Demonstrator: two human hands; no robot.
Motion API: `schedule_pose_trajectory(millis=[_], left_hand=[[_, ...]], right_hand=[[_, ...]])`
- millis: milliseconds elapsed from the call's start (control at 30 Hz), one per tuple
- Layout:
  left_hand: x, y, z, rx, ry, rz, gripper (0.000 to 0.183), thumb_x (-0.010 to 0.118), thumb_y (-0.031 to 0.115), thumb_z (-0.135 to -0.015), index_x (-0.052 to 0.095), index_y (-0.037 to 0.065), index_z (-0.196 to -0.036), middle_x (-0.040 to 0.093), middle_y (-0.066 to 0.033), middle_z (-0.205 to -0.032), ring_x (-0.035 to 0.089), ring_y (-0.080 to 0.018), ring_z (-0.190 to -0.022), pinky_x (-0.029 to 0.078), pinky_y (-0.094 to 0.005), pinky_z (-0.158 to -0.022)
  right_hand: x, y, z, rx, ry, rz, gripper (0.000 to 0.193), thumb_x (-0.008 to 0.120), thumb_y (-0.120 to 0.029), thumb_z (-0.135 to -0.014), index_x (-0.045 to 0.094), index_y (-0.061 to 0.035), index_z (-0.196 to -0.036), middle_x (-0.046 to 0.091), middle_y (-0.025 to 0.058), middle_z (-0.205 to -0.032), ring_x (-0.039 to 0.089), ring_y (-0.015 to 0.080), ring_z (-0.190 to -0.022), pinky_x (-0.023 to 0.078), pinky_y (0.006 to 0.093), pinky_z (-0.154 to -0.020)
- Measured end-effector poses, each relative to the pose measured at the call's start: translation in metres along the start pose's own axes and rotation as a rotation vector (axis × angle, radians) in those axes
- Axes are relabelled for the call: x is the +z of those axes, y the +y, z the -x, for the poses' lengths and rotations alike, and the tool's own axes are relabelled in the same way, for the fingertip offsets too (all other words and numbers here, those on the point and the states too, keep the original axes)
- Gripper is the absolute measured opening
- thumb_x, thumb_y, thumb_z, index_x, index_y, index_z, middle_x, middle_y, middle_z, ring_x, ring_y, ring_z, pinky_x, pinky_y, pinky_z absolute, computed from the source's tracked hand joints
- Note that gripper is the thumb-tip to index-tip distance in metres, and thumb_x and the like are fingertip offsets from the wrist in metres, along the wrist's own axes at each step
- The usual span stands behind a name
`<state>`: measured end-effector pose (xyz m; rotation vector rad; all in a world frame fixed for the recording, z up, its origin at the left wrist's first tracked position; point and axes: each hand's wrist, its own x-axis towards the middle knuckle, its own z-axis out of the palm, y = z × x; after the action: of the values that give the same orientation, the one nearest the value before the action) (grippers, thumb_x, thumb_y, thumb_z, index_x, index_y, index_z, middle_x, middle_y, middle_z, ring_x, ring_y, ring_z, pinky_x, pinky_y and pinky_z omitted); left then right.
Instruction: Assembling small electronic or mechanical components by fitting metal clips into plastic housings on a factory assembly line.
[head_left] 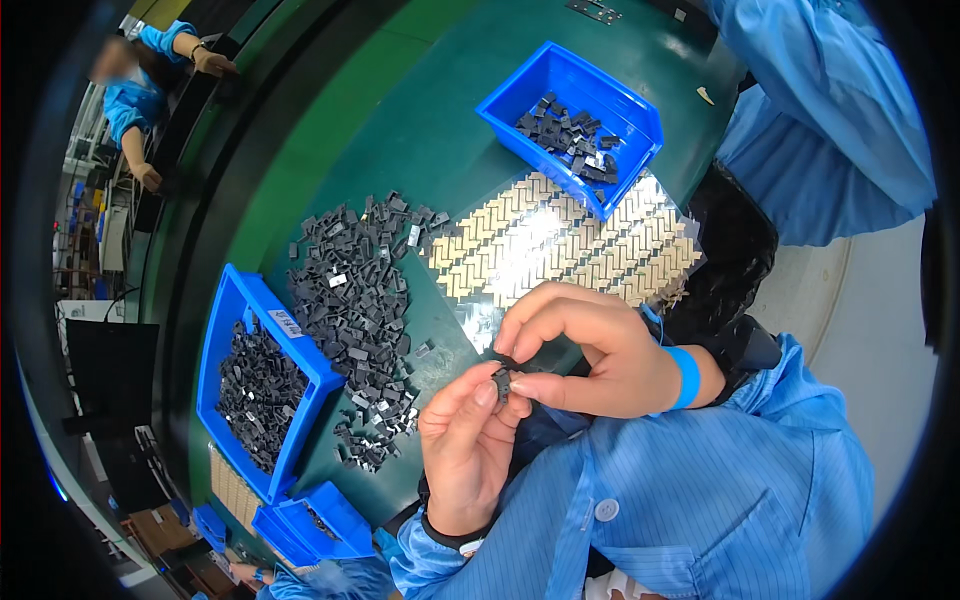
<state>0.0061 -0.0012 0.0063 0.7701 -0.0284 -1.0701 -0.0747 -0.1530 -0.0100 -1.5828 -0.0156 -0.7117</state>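
Evidently, both bare hands meet over the near edge of the green bench (440,170), holding one small dark part (502,384). The left hand (466,440) pinches it between thumb and fingers; the right hand (612,362) brings its thumb against it, though whether the curled right fingertips press too, I cannot tell. The part looks light and stiff, probably plastic, perhaps slick; its short sides seem the best hold, with gentle fingertip pressure in case it has thin edges. Similar dark parts lie in a loose pile (345,280) toward the bench's left end, beside a blue bin (300,440). Nearer the right end, another blue bin (558,72) overlaps a sheet of tan pieces (490,250).
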Motion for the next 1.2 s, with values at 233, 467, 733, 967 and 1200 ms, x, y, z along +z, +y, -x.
schedule_pose_trajectory(millis=[233, 467, 733, 967, 1200], left_hand=[[0.005, -0.005, 0.003, 0.091, 0.017, -0.17, 0.03, 0.054, -0.001, -0.085, 0.053, -0.004, -0.115, 0.061, -0.0147, -0.099, 0.059, -0.0168, -0.082, 0.048, -0.0275, -0.075], [0.005, -0.005, 0.005, 0.239, 0.105, -0.43, 0.027, 0.058, -0.005, -0.081, 0.056, -0.006, -0.107, 0.063, -0.0125, -0.09, 0.059, -0.0148, -0.072, 0.049, -0.0242, -0.065], [0.001, -0.007, 0.005, 0.307, 0.072, -0.539, 0.028, 0.06, -0.006, -0.08, 0.056, -0.007, -0.108, 0.064, -0.0134, -0.086, 0.06, -0.0135, -0.073, 0.05, -0.023, -0.066], [0.002, -0.007, 0.006, 0.341, 0.089, -0.623, 0.027, 0.061, -0.007, -0.079, 0.059, -0.005, -0.106, 0.064, -0.0147, -0.086, 0.061, -0.0131, -0.068, 0.05, -0.0224, -0.062], [0.002, -0.007, 0.008, 0.351, 0.08, -0.624, 0.029, 0.058, -0.01, -0.078, 0.06, -0.004, -0.106, 0.065, -0.0153, -0.085, 0.061, -0.0127, -0.067, 0.05, -0.022, -0.062]], right_hand=[[0.004, 0.004, 0.008, 0.268, -0.019, -0.317, 0.009, 0.062, -0.002, -0.08, 0.057, -0.0003, -0.087, 0.052, 0.0112, -0.101, 0.052, 0.0171, -0.095, 0.043, 0.029, -0.082], [0.003, -0.002, 0.006, 0.401, -0.093, -0.373, 0.005, 0.058, 0.0, -0.082, 0.056, 0.0008, -0.086, 0.049, 0.011, -0.103, 0.05, 0.0156, -0.097, 0.042, 0.0284, -0.084], [0.008, 0.0, 0.005, 0.355, 0.024, -0.352, 0.009, 0.062, -0.003, -0.077, 0.054, 0.0006, -0.077, 0.052, 0.0066, -0.089, 0.054, 0.009, -0.074, 0.047, 0.0216, -0.065], [0.01, -0.002, 0.006, 0.36, 0.038, -0.332, 0.01, 0.062, 0.0, -0.076, 0.052, 0.0005, -0.074, 0.052, 0.0068, -0.089, 0.055, 0.0086, -0.071, 0.048, 0.0211, -0.063], [0.009, -0.006, 0.004, 0.275, 0.04, -0.187, 0.011, 0.063, 0.0, -0.071, 0.052, -0.0003, -0.07, 0.054, 0.0077, -0.084, 0.056, 0.0131, -0.073, 0.047, 0.0252, -0.064]])
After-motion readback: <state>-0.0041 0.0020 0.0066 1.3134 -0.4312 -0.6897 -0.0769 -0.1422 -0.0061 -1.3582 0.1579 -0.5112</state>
